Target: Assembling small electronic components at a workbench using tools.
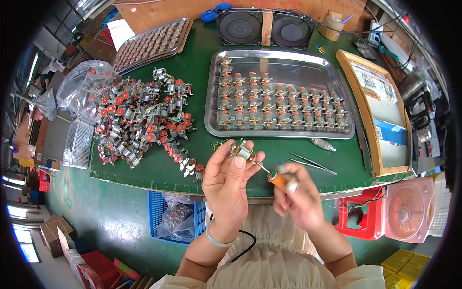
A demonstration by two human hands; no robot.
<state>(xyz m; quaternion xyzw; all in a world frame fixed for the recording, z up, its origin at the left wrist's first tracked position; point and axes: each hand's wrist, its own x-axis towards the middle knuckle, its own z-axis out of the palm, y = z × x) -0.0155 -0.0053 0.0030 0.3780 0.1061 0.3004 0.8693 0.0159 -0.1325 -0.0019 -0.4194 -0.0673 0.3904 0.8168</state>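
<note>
My left hand [228,180], raised over the table's front edge, pinches a small silver metal part with a brass-coloured frame [242,151] between thumb and fingers. In my right hand [301,195], slightly blurred, is a screwdriver [278,180] with an orange handle. Its thin shaft points up and left, the tip at or very near the part; contact cannot be made out. Beyond my hands, a steel tray [298,67] holds rows of similar parts with red tops. Left of my hands lies a heap of loose parts [139,115], many with red round caps.
Tweezers [315,164] lie on the green table [202,33] right of my hands. Along the right side stands a wooden frame [380,115]. Twin black fans [264,29] and a second filled tray [154,43] sit at the back. A blue basket [163,216] is below the front edge.
</note>
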